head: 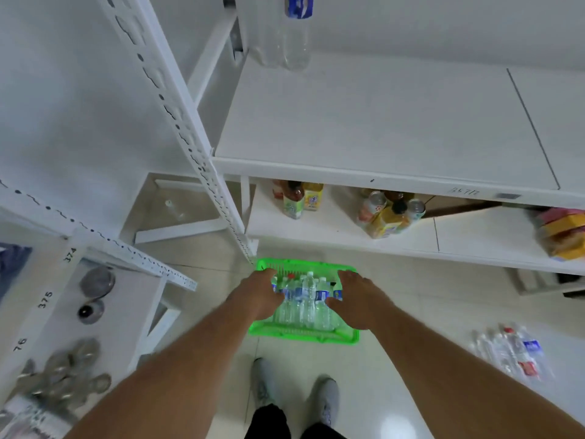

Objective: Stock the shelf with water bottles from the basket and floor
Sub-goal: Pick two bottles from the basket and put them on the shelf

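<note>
Reaching: both my hands are down at the green basket (304,335), which sits on the floor at 12 o'clock from my shoes (294,394).
Water bottles: a tight cluster (305,299) stands upright in the basket, blue labels showing, caps up.
Left hand: my left hand (259,296) is at the 9 o'clock side of the cluster, fingers loosely extended toward the outer bottles; I cannot tell whether it has contact yet.
Right hand: my right hand (354,299) is at the 3 o'clock side, fingers spread and not clamped on anything I can make out.
Floor stock: a shrink-wrapped pack of bottles (512,353) lies on the tiles at 3 o'clock, well apart from the basket.
Target shelf: the white shelf board (380,122) at 12 o'clock above the basket is mostly bare; one clear bottle (297,36) stands at its far left corner.
Lower shelf: juice bottles and cans (389,213) occupy the tier beneath.
Side rack: round tins (63,378) sit on the numbered rack at 9 o'clock.
Step judged: gathering bottles from the basket for lifting.
Technique: close each hand round bottle bodies below the label, not the caps; take only as many as I can hold firmly; lift straight up to clear the basket wall, then set them next to the standing bottle.
Risk: thin bottles deform and slip if squeezed unevenly.
</note>
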Motion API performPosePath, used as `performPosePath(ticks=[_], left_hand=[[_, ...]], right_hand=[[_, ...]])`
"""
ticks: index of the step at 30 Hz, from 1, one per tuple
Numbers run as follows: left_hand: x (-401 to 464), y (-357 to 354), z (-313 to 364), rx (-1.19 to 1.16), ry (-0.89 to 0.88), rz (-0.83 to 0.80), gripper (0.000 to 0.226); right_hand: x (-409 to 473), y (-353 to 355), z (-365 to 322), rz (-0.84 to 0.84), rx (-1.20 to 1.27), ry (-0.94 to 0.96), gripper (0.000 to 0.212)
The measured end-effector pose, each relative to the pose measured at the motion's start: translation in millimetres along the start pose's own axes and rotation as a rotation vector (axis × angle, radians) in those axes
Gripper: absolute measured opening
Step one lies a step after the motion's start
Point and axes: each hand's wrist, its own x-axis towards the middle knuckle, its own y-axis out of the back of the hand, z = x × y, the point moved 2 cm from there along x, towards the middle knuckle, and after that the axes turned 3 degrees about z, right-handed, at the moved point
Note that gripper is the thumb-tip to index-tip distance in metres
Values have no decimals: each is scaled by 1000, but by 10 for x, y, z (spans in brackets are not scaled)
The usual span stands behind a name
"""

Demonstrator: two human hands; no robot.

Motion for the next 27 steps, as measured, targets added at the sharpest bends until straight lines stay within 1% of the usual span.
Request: performPosePath(ticks=[5,8,11,14,16,19,22,24,27], left_hand=[[658,-496,-302,-159,79,-108,71],[1103,-852,-399,-236,104,-106,71],[1593,-1312,-447,-302,132,-94,66],[2163,-1903,-527,-335,154,-69,66],[2543,-2320,-569,-338,160,-71,67],[3079,-2957,-659,-375,194,-98,72],[3552,-3541,-747,-382,208,-106,76],[3822,-3857,-811,-381,205,-107,77],[4105,-4199,-908,-395,221,-119,83]], right_hand=[[480,-566,197,-94,122,-152,74],[910,-876,374,-111,241,-236,76],[1442,-1253,609,-102,358,-310,73],[2073,-1793,919,-109,463,-383,69],[2472,-2205,1138,-107,517,-430,69],[3017,-2824,1397,-98,557,-468,71],[3487,-3398,1592,-95,620,-494,65],[3774,-3715,1706,-85,645,-512,63],[4104,-4004,1818,-59,668,-545,62]])
